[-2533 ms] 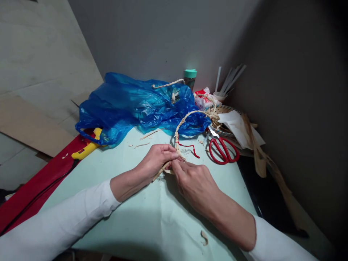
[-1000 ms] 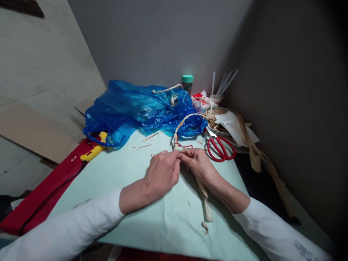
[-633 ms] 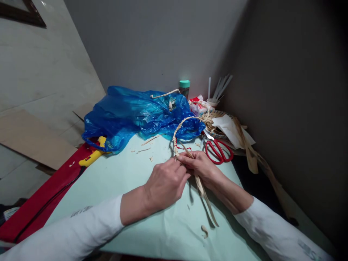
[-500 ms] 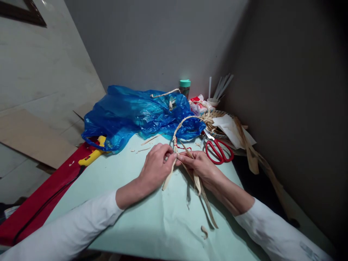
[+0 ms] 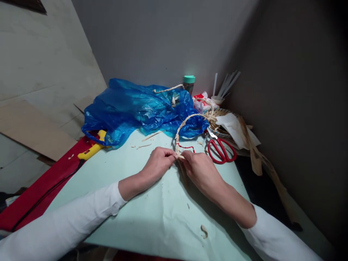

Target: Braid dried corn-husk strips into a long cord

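Observation:
A pale braided cord of dried plant fibre [image 5: 178,133] curves down from the pile at the back right to my fingertips. My left hand [image 5: 157,164] pinches its lower end between thumb and forefinger. Close against it, my right hand [image 5: 200,169] is closed on a pale strand at the same spot, its back turned up. A red thread [image 5: 186,146] lies by the cord just above my fingers. Most of the loose strands are hidden under my right hand. Red-handled scissors [image 5: 222,150] lie to the right of the cord.
A crumpled blue plastic bag [image 5: 141,108] covers the back of the table. A yellow glue gun [image 5: 92,149] lies at the left with a black cable. At the back stand a green-lidded jar [image 5: 189,84] and a cup of white sticks [image 5: 217,99]. Fibre scraps [image 5: 204,232] dot the table.
My right hand has turned over, palm down, and pulled a strand across to the right. The long strands that hung below my hands are now mostly out of sight. The view has shifted slightly.

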